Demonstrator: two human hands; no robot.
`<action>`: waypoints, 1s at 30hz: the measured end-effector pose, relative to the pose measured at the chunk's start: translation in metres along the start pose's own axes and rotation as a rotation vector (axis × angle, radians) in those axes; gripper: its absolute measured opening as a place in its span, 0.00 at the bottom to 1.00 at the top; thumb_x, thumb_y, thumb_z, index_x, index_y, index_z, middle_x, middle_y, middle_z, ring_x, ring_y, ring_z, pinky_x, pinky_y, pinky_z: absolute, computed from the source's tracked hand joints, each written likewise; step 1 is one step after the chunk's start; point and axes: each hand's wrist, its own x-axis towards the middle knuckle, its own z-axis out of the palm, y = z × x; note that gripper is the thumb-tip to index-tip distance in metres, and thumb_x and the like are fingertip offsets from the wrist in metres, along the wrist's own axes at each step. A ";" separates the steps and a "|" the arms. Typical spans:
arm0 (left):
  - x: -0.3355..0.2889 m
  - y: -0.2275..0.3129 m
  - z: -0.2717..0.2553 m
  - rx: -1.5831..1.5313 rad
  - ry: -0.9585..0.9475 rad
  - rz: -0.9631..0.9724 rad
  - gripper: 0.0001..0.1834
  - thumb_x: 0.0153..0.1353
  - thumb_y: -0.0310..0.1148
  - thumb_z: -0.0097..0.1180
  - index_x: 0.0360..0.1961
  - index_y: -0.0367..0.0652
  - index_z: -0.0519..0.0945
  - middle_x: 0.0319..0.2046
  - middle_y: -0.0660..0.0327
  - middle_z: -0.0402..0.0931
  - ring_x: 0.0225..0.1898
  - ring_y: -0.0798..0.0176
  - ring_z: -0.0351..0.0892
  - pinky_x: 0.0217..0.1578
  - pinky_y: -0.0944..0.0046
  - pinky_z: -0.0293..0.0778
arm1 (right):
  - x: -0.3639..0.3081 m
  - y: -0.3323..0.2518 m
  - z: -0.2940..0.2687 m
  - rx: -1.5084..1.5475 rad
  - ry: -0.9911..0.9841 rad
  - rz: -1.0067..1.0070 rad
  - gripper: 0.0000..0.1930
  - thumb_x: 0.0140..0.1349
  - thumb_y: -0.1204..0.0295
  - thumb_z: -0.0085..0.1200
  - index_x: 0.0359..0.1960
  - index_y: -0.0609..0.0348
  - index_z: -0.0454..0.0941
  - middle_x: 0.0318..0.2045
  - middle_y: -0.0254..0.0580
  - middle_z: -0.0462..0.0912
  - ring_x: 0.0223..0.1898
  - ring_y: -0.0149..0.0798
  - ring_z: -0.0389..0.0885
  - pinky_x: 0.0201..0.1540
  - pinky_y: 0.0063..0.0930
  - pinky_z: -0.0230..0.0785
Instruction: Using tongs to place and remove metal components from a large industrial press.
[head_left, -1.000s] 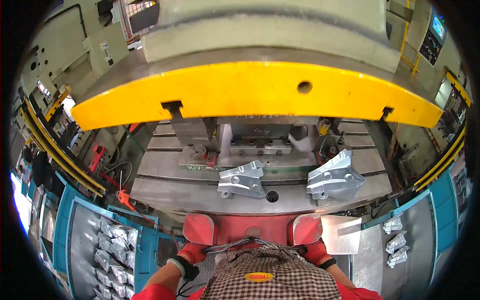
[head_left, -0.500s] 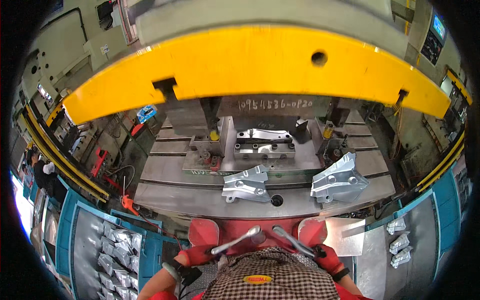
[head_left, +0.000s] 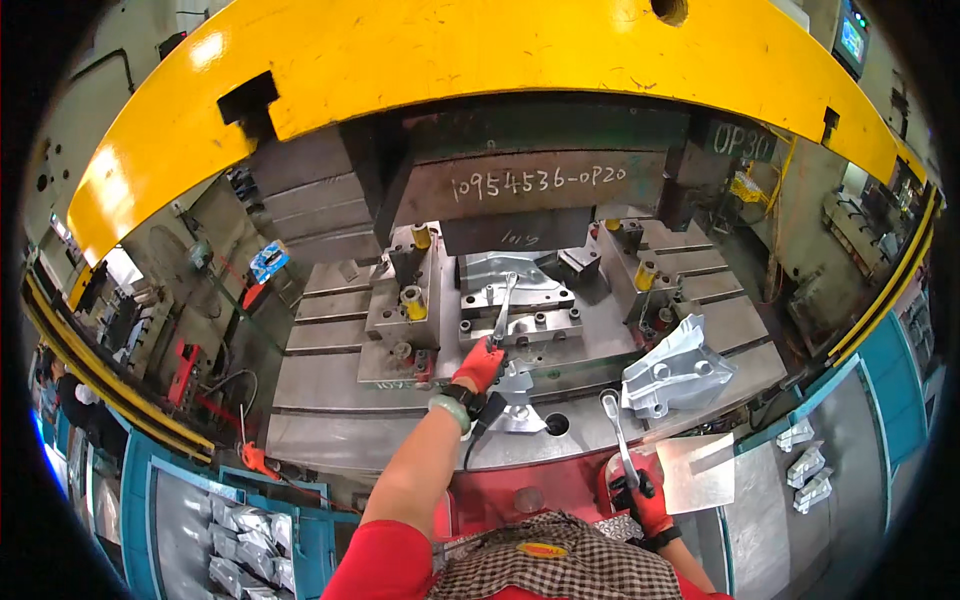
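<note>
In a red glove, my left hand [head_left: 479, 367] is closed round the handle of a silver ratchet-like wrench [head_left: 505, 310]. Its round head lies over a formed sheet-metal part [head_left: 492, 268] on the lower die [head_left: 530, 328]; I cannot tell whether they touch. Closer to me, a second metal part [head_left: 522, 418] on the press bed is partly hidden by my wrist. My right hand [head_left: 652, 506], also gloved in red, grips a similar wrench [head_left: 620, 440], head up, at the bed's front edge. Beyond that head sits a larger bent metal part [head_left: 680, 368].
Overhead spans the yellow press ram [head_left: 480, 60] with the dark upper die [head_left: 540, 185]. Guide posts with yellow collars [head_left: 413, 300] flank the lower die. A flat metal sheet [head_left: 697, 472] lies near my right hand. Formed parts fill a bin [head_left: 250, 550] at left; several more [head_left: 808, 466] rest at right.
My left hand has reached forward over the bed, bringing its wrench to the die. My right hand's wrench has swung to point away from me. The view has shifted.
</note>
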 end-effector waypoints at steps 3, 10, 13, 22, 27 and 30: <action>0.025 -0.011 0.006 0.222 0.043 -0.040 0.15 0.56 0.36 0.52 0.41 0.39 0.68 0.29 0.59 0.71 0.29 0.65 0.71 0.31 0.63 0.69 | 0.003 0.015 -0.006 -0.074 0.036 -0.054 0.06 0.56 0.78 0.48 0.36 0.62 0.72 0.31 0.39 0.80 0.27 0.30 0.78 0.31 0.24 0.72; 0.014 -0.027 0.011 0.021 0.160 0.152 0.10 0.57 0.34 0.51 0.39 0.42 0.71 0.25 0.65 0.70 0.24 0.70 0.67 0.24 0.68 0.66 | 0.000 0.010 -0.003 -0.032 0.026 -0.031 0.07 0.55 0.77 0.49 0.36 0.61 0.73 0.31 0.37 0.80 0.29 0.29 0.78 0.31 0.22 0.70; -0.006 -0.011 0.011 -0.079 0.123 0.097 0.09 0.59 0.32 0.50 0.41 0.43 0.71 0.24 0.68 0.70 0.22 0.74 0.64 0.21 0.72 0.63 | 0.000 0.008 -0.003 -0.013 0.012 -0.024 0.07 0.55 0.76 0.51 0.36 0.61 0.74 0.30 0.37 0.80 0.29 0.29 0.77 0.32 0.21 0.70; -0.213 -0.037 0.013 0.113 0.196 -0.057 0.18 0.60 0.35 0.53 0.50 0.42 0.69 0.27 0.67 0.70 0.28 0.75 0.68 0.28 0.72 0.66 | 0.002 0.016 -0.008 -0.162 0.008 -0.027 0.09 0.52 0.80 0.45 0.36 0.60 0.74 0.28 0.34 0.78 0.30 0.27 0.75 0.34 0.21 0.68; -0.272 -0.007 0.015 -0.106 0.036 -0.160 0.16 0.61 0.29 0.49 0.51 0.44 0.69 0.28 0.67 0.71 0.28 0.76 0.69 0.26 0.74 0.66 | 0.003 0.019 -0.016 -0.166 -0.058 -0.053 0.09 0.53 0.80 0.44 0.36 0.62 0.73 0.30 0.37 0.79 0.29 0.28 0.77 0.33 0.22 0.70; -0.274 -0.021 0.011 0.275 0.078 -0.125 0.17 0.56 0.33 0.53 0.47 0.43 0.72 0.29 0.59 0.74 0.28 0.61 0.72 0.29 0.62 0.69 | 0.000 0.000 -0.007 -0.052 -0.094 -0.004 0.09 0.54 0.79 0.44 0.37 0.62 0.73 0.31 0.39 0.80 0.29 0.29 0.78 0.32 0.23 0.71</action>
